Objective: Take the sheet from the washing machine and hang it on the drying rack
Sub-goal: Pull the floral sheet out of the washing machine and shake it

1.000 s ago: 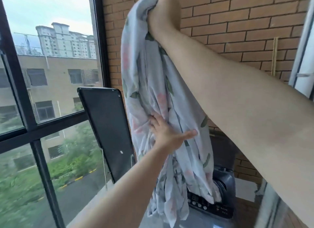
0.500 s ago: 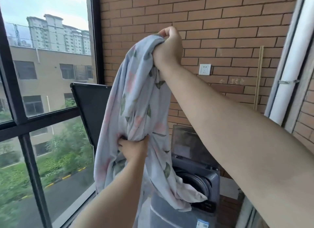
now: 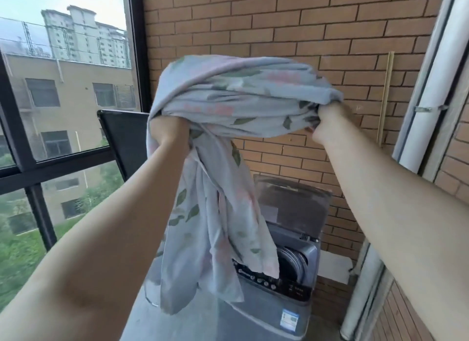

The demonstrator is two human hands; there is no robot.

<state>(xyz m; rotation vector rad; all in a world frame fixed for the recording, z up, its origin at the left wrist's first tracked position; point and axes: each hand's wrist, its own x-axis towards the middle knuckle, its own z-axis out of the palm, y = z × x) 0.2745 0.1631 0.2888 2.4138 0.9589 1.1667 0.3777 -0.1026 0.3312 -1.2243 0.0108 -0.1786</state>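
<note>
A pale blue sheet (image 3: 228,99) with pink flowers and green leaves is bunched up in the air in front of me. My left hand (image 3: 170,132) grips it at the left end and my right hand (image 3: 327,122) grips it at the right end, so a thick roll of cloth spans between them. A long tail hangs from my left hand down to the grey top-loading washing machine (image 3: 284,302), whose lid (image 3: 291,201) stands open. The tail's lowest end hangs in front of the control panel. No drying rack is in view.
A red brick wall (image 3: 279,23) stands behind the machine. Large black-framed windows (image 3: 22,173) fill the left side. A dark flat panel (image 3: 121,137) leans by the window. White pipes (image 3: 426,87) and a thin wooden stick (image 3: 385,94) stand at the right.
My right hand has come down and moved right with its end of the sheet. My left hand took a firm grip and rose, so the sheet now stretches sideways between both hands.
</note>
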